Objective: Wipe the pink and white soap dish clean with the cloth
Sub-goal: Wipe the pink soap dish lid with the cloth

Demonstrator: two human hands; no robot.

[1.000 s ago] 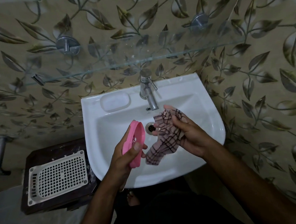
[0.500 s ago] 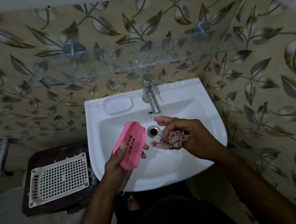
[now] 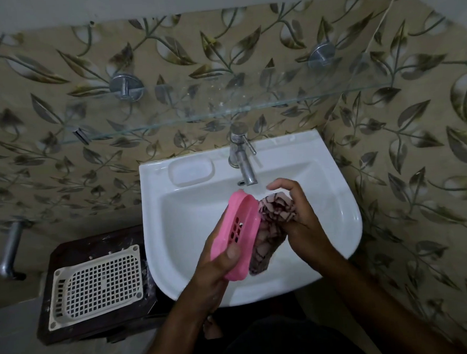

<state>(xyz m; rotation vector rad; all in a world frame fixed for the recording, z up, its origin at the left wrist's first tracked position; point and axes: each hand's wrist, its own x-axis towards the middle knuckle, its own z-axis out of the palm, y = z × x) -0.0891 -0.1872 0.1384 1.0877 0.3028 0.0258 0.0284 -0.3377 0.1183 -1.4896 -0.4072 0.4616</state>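
Observation:
Over the white sink (image 3: pixel 334 198) my left hand (image 3: pixel 218 265) grips the pink soap dish (image 3: pixel 237 231), tilted on its long edge with its slotted face towards me. My thumb lies on the dish's lower end. My right hand (image 3: pixel 300 216) is closed on a bunched pink checked cloth (image 3: pixel 273 221), which presses against the right side of the dish and hangs down behind it. The drain is hidden behind the dish and cloth.
A steel tap (image 3: pixel 242 160) stands just above my hands. A glass shelf (image 3: pixel 223 114) juts from the leaf-patterned wall above the sink. Left of the sink, a white grid tray (image 3: pixel 96 283) lies on a dark wooden stool (image 3: pixel 94 245). A metal pipe (image 3: pixel 11 250) sticks out at far left.
The cloth in my right hand has moved left from the drain area up against the dish. My left hand has raised and turned the dish more upright.

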